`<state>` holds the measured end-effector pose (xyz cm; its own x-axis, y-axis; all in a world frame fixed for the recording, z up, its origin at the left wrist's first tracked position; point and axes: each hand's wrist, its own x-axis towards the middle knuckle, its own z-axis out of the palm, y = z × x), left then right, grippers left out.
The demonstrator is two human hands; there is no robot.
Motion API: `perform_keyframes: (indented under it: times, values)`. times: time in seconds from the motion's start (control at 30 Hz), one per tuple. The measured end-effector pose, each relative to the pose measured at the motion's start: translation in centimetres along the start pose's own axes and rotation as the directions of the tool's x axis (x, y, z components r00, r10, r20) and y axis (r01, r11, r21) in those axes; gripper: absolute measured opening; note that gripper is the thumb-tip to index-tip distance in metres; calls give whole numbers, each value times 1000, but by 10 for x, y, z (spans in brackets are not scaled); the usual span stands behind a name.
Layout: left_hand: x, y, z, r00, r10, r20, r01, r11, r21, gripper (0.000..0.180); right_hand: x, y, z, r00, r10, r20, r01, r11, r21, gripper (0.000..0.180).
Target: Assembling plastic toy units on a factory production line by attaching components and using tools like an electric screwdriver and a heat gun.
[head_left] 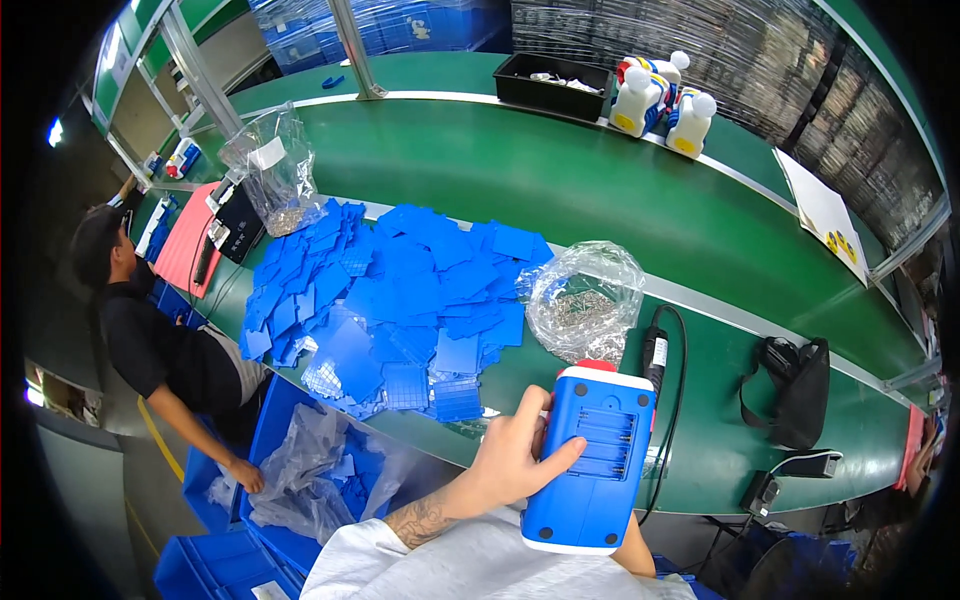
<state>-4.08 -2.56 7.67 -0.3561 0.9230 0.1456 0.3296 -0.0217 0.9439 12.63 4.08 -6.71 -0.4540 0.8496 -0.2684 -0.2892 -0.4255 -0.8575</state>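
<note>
Sitting low centre of the frame: blue plastic housing (592, 460), white-edged, ribbed compartment facing up. Looking rigid, hollow, probably light; smooth shell likely slippery, so gripping by the long side edges seems safest. Left hand (515, 455) clamping its left edge, fingers (560, 455) wrapping over the ribbed face. Right hand hiding beneath, fingers impossible to judge. Just above, clear bag of small metal parts (585, 300) resting on the green table (600, 190). Spreading toward centre left, heap of blue plastic panels (390, 300). Black cabled tool (655, 355) lying just right.
</note>
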Motion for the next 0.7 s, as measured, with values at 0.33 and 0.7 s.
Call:
perform_keyframes:
  times: [0.33,0.7]
  values:
    - [-10,-15,-8,999,-38,14,39,992,-124,39,3,48,-50,994,0,112,9,997,-76,57]
    - [-13,-36,-2,998,-69,14,70,968,-243,36,0,-114,26,840,-539,-71,338,621,-707,30]
